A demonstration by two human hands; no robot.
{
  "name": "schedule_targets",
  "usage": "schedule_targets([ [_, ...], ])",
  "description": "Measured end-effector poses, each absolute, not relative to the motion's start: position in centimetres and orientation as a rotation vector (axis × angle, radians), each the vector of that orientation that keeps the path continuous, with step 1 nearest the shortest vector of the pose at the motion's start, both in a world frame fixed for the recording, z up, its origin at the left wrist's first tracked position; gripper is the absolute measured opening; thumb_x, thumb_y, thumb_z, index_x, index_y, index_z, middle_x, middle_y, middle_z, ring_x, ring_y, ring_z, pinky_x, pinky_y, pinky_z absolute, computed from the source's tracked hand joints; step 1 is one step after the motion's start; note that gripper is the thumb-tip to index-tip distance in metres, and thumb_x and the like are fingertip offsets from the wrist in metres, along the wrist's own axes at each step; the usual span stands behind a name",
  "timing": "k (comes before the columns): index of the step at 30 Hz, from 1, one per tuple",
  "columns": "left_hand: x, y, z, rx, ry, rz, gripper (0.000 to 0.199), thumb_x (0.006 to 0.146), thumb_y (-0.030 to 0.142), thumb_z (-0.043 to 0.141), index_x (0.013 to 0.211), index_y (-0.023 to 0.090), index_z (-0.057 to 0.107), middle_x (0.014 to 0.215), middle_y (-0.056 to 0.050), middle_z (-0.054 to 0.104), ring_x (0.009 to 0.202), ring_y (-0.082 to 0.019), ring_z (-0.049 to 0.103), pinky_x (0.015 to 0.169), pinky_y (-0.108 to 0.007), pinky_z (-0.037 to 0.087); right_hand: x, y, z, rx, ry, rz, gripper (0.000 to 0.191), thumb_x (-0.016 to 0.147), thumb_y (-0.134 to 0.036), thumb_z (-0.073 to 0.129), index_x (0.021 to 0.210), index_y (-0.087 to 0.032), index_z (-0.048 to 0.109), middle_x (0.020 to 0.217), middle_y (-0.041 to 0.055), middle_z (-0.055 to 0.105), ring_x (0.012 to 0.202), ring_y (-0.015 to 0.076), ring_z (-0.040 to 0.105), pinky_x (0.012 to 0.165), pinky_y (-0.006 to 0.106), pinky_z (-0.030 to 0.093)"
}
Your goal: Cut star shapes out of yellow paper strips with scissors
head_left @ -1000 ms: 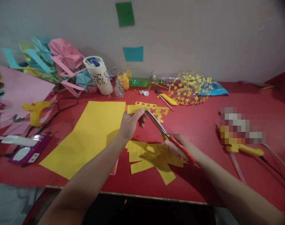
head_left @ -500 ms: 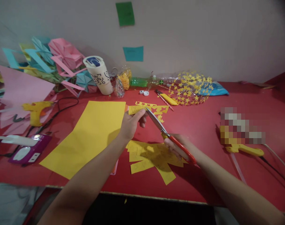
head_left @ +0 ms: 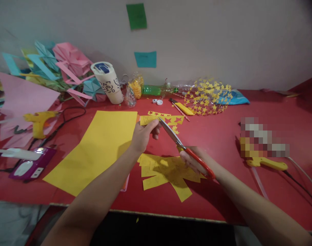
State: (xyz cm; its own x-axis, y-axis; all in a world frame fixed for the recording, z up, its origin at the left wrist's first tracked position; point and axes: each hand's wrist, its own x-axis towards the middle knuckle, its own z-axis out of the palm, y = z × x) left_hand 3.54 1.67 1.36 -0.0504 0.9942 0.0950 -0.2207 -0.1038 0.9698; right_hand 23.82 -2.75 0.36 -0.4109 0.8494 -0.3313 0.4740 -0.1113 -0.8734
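My left hand [head_left: 143,135] pinches a yellow paper strip [head_left: 147,119] over the red table. Red-handled scissors [head_left: 198,162] are in my right hand [head_left: 193,159], their blades reaching up and left so the tips meet the paper beside my left fingers. Star-shaped holes show in a paper strip [head_left: 177,119] just right of the tips; whether it is the same piece, I cannot tell. Small cut-out stars [head_left: 175,130] lie below it. Beneath my wrists spreads a pile of yellow paper pieces [head_left: 168,171] with faint pencil lines, and a large yellow sheet [head_left: 102,143] lies to the left.
A star-covered clear ball [head_left: 208,97], a yellow cutter [head_left: 185,108] and a white tumbler [head_left: 109,83] stand or lie toward the wall. Glue guns rest left [head_left: 39,121] and right [head_left: 266,164], with cords. A purple power socket [head_left: 32,164] sits at left, near folded paper shapes [head_left: 71,61].
Almost nothing differs. The view has shifted very slightly, while both hands, the scissors and the paper keep their places.
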Motion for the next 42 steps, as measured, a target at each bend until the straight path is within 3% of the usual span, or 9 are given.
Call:
schedule_targets([
  [11, 3.6, 1.7, 1.5, 1.097, 1.051, 1.402, 0.023, 0.073, 0.035, 0.066, 0.061, 0.016, 0.064, 0.049, 0.003, 0.056, 0.041, -0.007, 0.051, 0.039, -0.020, 0.043, 23.8, -2.7, 0.4, -1.430, -1.820, 1.510, 0.053, 0.076, -0.070, 0.055, 0.059, -0.024, 0.033, 0.046, -0.0077, 0.035, 0.038, 0.0075, 0.036, 0.040, 0.023, 0.035],
  [21, 3.5, 1.7, 1.5, 1.099, 1.058, 1.392, 0.024, 0.073, 0.037, 0.066, 0.060, 0.016, 0.063, 0.049, 0.002, 0.056, 0.041, -0.008, 0.051, 0.039, -0.020, 0.043, 23.9, -2.6, 0.3, -1.439, -1.813, 1.541, 0.056, 0.074, -0.073, 0.056, 0.060, -0.024, 0.033, 0.048, -0.0066, 0.038, 0.036, 0.0062, 0.034, 0.032, 0.020, 0.027],
  [42, 2.4, 2.2, 1.6, 1.266, 0.976, 1.385, 0.013, 0.074, 0.025, 0.066, 0.064, 0.019, 0.061, 0.054, 0.004, 0.058, 0.048, -0.007, 0.054, 0.051, -0.021, 0.049, 23.9, -2.5, 1.1, -1.416, -1.857, 1.493, 0.060, 0.074, -0.080, 0.050, 0.060, -0.024, 0.035, 0.052, -0.0034, 0.042, 0.041, 0.0076, 0.035, 0.037, 0.022, 0.026],
])
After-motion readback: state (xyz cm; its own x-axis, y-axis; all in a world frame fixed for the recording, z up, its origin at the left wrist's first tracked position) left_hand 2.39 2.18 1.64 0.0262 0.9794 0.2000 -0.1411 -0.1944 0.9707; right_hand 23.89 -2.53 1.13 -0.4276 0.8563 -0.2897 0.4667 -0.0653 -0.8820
